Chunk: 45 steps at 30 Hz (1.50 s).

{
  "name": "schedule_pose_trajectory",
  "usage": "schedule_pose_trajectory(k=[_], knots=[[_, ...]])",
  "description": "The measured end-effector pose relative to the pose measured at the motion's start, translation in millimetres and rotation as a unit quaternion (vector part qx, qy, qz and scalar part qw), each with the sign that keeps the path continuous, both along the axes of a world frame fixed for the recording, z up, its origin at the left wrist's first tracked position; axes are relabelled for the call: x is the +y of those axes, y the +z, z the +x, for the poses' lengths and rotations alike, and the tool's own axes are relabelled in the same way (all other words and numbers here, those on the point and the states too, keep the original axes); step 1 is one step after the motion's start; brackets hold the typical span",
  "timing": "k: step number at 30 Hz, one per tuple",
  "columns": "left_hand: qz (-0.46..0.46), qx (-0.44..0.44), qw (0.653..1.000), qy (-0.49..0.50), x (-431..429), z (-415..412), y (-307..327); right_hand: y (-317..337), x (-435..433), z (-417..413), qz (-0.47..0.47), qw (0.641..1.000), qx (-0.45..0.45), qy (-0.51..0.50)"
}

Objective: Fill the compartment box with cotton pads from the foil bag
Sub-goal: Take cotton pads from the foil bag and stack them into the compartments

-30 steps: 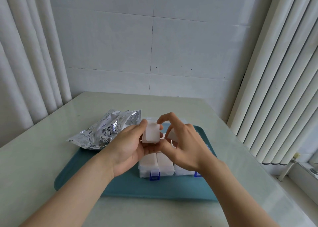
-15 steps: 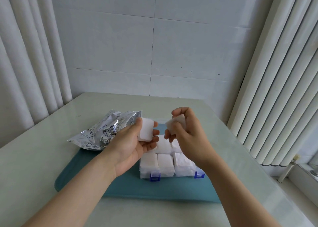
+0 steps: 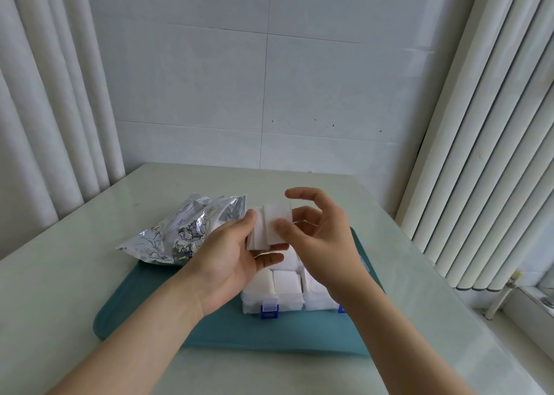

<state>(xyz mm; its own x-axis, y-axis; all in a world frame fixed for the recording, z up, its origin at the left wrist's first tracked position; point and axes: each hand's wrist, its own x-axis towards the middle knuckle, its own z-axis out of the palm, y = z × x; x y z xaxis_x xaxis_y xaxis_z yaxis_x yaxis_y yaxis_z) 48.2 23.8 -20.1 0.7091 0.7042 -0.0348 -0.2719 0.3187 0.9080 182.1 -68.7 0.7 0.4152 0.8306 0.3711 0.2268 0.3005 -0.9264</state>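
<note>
Box (image 3: pixel 289 303) full of pads sits on the teal tray (image 3: pixel 227 328) nearest me, above it my left hand (image 3: pixel 227 262) grips a stack of cotton pads (image 3: pixel 263 229), right hand (image 3: pixel 320 244) pinches the front one, foil bag (image 3: pixel 183 229) lies behind left.

Your left hand (image 3: pixel 224 262) and right hand (image 3: pixel 325 244), holding cotton pads (image 3: pixel 269 226), cover the back rows of the box (image 3: pixel 287 300). The foil bag (image 3: pixel 180 232) blocks the left. The front strip of the tray (image 3: pixel 209 331) is free.

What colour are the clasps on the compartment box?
Blue. The head view shows one clasp on the front of the compartment box.
</note>
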Motion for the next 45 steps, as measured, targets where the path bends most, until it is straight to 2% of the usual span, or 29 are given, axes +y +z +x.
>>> schedule_pose_trajectory(k=[5, 10, 13, 16, 19, 22, 24, 28, 30, 33, 36, 39, 41, 42, 45], knots=[[0.013, -0.001, 1.000, -0.011, -3.2, 1.8, -0.3, -2.6, 2.2, -3.0, 0.009, 0.999, -0.027, -0.023], [-0.006, -0.044, 0.998, -0.046, -5.6, 1.9, 0.9, -6.2, 4.5, -9.9, -0.008, 0.996, -0.047, -0.070], [-0.009, -0.064, 0.996, -0.055, -6.0, 0.8, 3.4, -10.4, 6.7, -8.1, -0.007, 0.981, -0.149, -0.123], [0.005, -0.069, 0.996, -0.059, -5.2, -0.5, 2.1, -14.2, 9.4, -9.1, 0.009, 0.951, -0.259, -0.170], [0.022, -0.058, 0.997, -0.055, -5.3, -3.1, 0.9, -14.6, 7.8, -7.0, 0.054, 0.925, -0.351, -0.134], [0.037, -0.039, 0.997, -0.049, -4.7, -4.5, 0.1, -12.7, 1.9, -2.4, 0.015, 0.904, -0.423, -0.054], [0.070, -0.012, 0.996, -0.052, -3.6, -4.8, -0.7, -12.0, 2.2, 1.6, -0.006, 0.898, -0.438, -0.048], [0.114, 0.028, 0.989, -0.087, -0.7, -8.2, -1.3, -9.3, 2.0, 8.1, -0.013, 0.895, -0.446, -0.022], [0.140, 0.045, 0.985, -0.096, -1.5, -9.5, 0.2, -6.6, -0.5, 9.1, -0.012, 0.904, -0.427, 0.000], [0.200, 0.078, 0.973, -0.079, -3.5, -8.8, -0.2, -0.6, -3.9, 9.0, -0.007, 0.937, -0.350, -0.011], [0.252, 0.095, 0.961, -0.058, -5.8, -7.5, -2.3, 0.6, -3.0, 11.6, 0.007, 0.951, -0.307, -0.040], [0.327, 0.125, 0.937, -0.001, -4.7, -4.5, -5.9, 2.2, -0.8, 15.9, 0.003, 0.981, -0.191, -0.023], [0.381, 0.154, 0.909, 0.073, -0.8, -4.1, -10.7, 4.0, -0.3, 23.4, -0.027, 0.991, -0.123, -0.048], [0.423, 0.175, 0.883, 0.106, 0.8, -4.6, -13.5, 4.2, -0.7, 27.8, -0.058, 0.990, -0.112, -0.058], [0.524, 0.251, 0.805, 0.123, 3.0, -5.9, -24.0, -0.8, -1.2, 38.0, -0.181, 0.969, -0.164, -0.048]])
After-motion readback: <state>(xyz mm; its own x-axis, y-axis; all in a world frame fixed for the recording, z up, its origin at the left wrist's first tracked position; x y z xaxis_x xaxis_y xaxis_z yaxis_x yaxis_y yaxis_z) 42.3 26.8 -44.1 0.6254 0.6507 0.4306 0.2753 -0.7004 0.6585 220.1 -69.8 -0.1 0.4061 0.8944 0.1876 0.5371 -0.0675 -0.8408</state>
